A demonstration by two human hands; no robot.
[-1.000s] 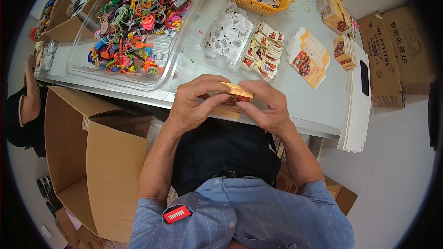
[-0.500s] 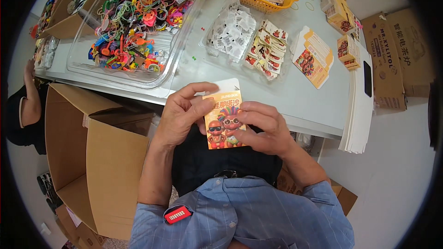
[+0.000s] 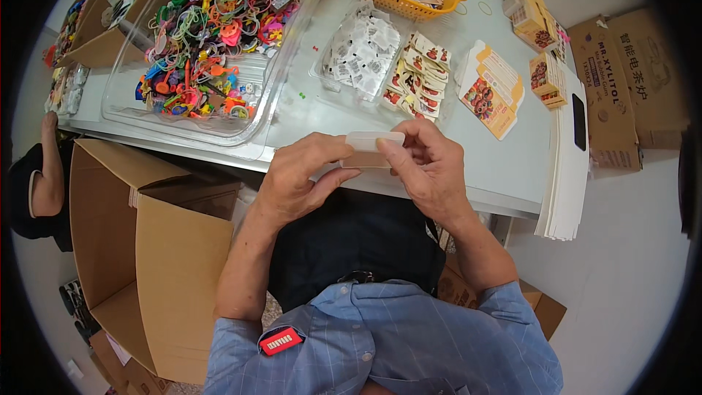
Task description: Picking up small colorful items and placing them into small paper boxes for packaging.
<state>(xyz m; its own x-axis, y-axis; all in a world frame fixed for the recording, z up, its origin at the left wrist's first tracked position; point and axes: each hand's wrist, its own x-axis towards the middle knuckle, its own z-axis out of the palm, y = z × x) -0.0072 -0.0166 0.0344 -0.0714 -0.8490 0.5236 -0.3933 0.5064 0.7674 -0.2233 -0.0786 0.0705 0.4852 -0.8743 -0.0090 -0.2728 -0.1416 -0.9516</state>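
Between both hands, over the table's near edge, is a small cardboard box (image 3: 369,156), tipped so that its open end and a pale flap show. My left hand (image 3: 298,174) grips its left side, with the thumb below and the fingers above. The thumb of my right hand (image 3: 433,170) presses at the flap's right end, and its fingers curl behind the box. Whether anything is inside cannot be made out. Beyond the hands stand a clear tray of small white packets (image 3: 363,55) and a pile of printed cream sachets (image 3: 420,77).
A large clear bin (image 3: 256,128) of colourful small toys is at left. A yellow basket (image 3: 409,6) holds cards. Flat orange cartons (image 3: 491,91), folded boxes (image 3: 547,80) and a phone (image 3: 579,123) lie right. An open carton (image 3: 179,271) stands below left; another person's arm (image 3: 48,168) shows far left.
The box has moved up and away from me and tipped, so its printed front no longer shows and its open end does. My right thumb has shifted onto the flap.
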